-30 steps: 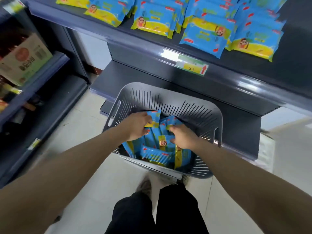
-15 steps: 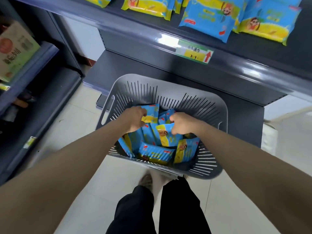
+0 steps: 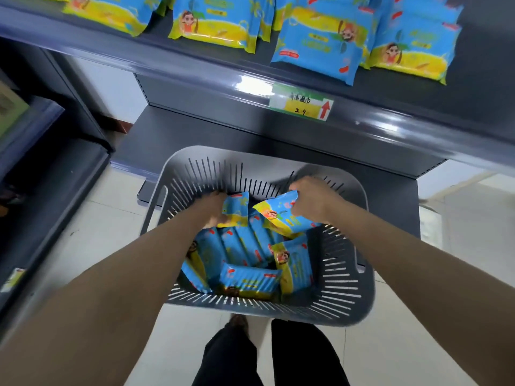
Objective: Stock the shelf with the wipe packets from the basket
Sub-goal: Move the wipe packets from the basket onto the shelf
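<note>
**Now each hand has a packet coming up out of the basket**

Lately both hands were buried in the pile; half a second on, each has pulled one packet free.

At centre left of the frame, the left hand (image 3: 214,210) has its fingers curled round the left edge of a blue-and-yellow wipe packet (image 3: 235,210), which stands nearly upright just above the pile. The hand is blurred, so the exact finger placement is hard to read.

Below and between the arms, the remaining packets (image 3: 250,280) lie loose in the bottom of the grey slatted basket (image 3: 359,274); several are left.

At centre right, the right hand (image 3: 312,201) grips the upper corner of a second packet (image 3: 281,218), tilted and lifted clear of the others, up near the basket's far rim. It has risen further than the left one.

Across the top of the frame the shelf (image 3: 195,68) shows stocked packets (image 3: 315,43) lying along it, with a price tag (image 3: 302,104) on its front edge.

By my reading, picking is done for this pair and the carry to the shelf comes next. The right end of the shelf looks the barest.
</note>
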{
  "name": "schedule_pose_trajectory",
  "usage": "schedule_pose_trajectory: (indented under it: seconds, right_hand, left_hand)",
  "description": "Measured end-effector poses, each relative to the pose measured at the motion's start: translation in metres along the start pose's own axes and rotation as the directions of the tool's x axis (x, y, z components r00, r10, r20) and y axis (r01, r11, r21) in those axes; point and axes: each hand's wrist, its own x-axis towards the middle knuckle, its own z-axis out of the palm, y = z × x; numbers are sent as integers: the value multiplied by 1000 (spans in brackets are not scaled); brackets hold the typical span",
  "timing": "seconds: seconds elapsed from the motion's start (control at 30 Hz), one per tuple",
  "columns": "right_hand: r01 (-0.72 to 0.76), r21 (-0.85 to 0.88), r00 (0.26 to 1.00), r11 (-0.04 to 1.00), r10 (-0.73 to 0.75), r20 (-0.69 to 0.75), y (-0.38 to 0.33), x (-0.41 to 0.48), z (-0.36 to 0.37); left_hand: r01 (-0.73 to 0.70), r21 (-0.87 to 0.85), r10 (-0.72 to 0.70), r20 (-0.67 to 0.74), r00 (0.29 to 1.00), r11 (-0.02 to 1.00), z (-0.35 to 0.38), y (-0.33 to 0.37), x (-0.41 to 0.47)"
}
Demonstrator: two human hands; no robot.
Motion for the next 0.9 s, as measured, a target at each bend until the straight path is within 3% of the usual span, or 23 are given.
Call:
schedule_pose_trajectory:
  seconds: [0.17,0.37,0.5,0.7,0.8,0.9]
  right_hand:
    - [4,269,1000,963,4,-27,-2,-3,-4]
    - [-7,370,1000,929,-3,26,0,-15,-12]
    - [-88,530,994,843,107,-5,-1,-28,-34]
    - [-48,688,980,724,167,-107,-3,-54,-94]
    - [-43,668,960,743,215,-178,3,-68,-136]
    - [-37,628,924,777,266,-275,17,-80,-172]
  left_hand:
    - [29,46,-31,46,998,999,0,-10,11]
    - [67,190,-57,-58,997,979,-4,-11,-4]
    - [11,-20,-12,-40,999,1000,-29,1,-34]
    - [-160,-37,157,-70,985,986,-101,52,-87]
    - [-237,7,236,-139,962,971,-136,85,-110]
    - [-317,-72,300,-181,936,946,-168,116,-124]
